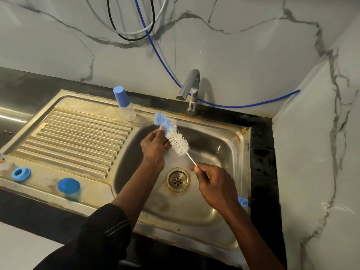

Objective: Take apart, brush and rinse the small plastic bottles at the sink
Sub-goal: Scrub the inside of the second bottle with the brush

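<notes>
A grey-veined marble wall (233,45) backs a dark counter (263,152) that meets a side wall at the right. Set into the counter is a steel sink (239,145), its ribbed draining board (78,137) on the left and the bowl on the right. A chrome tap (191,88) stands at the back rim, with its spout over the bowl. A blue hose (155,55) hangs down the wall and runs behind the tap, beside loops of white and black cable (134,35).

Both hands are over the bowl, sharing one bottle brush (178,141) that slants up to the left. The right hand (216,184) pinches the thin white handle between thumb and fingers, above the drain (177,180). The left hand (154,147) curls its fingers round the brush head where white bristles meet the blue tip. Whether its palm holds anything else cannot be told.

A clear bottle (126,106) with a tall blue cap stands upright on the sink's back rim, between the draining board and the tap, apart from both hands. A blue dome cap (68,185) lies on the front of the draining board. A blue ring (20,173) lies well to the left of it. A small blue loop (243,201) shows at the bowl's right rim behind the right wrist.
</notes>
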